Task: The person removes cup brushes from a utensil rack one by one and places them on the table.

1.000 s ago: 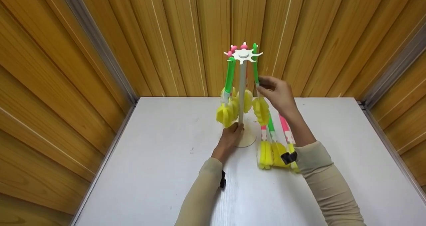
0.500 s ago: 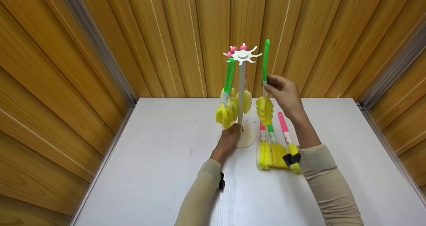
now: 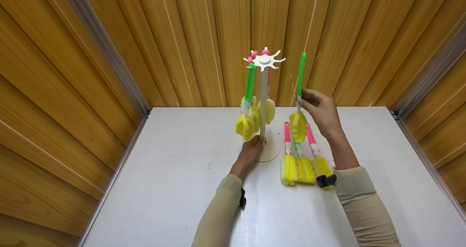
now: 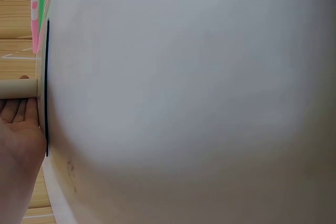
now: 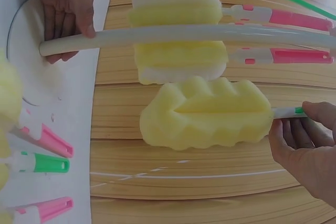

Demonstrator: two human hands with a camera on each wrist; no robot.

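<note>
My right hand pinches a green-handled sponge brush by its white neck, between thumb and fingers. The brush hangs sponge down, apart from the white rack and to the right of it. In the right wrist view its yellow sponge lies across the middle. My left hand holds the foot of the rack's pole, thumb on one side and fingers behind. On the rack's left and back hooks hang another green-handled brush and several pink-handled ones, partly hidden behind it.
Beneath the held brush, two pink-handled brushes and a green-handled brush lie on the white table. The rack's round base stands on the table. Wood-look panels rise behind and at both sides.
The green-handled brush has come off a right-side hook of the rack. My right hand has carried it right and slightly down. My left hand stays at the pole's foot.
</note>
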